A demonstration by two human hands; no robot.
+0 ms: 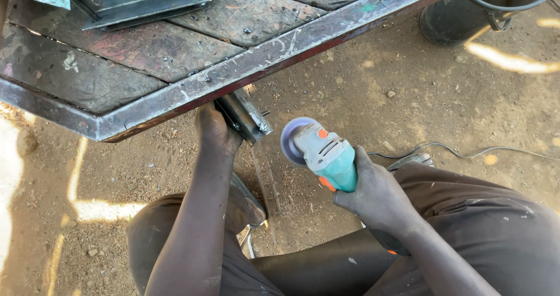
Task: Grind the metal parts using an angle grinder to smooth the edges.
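Right hand closed around a teal and grey angle grinder; left hand gripping a short steel angle bracket under the table edge.

Grinder held level above the dirt ground, grey disc turned towards the bracket and just beside it, not clearly touching. Bracket projecting from beneath the rusty steel-framed table with worn wooden boards. Black cable trailing across the ground to the right. Dark metal bucket at top right, well apart.
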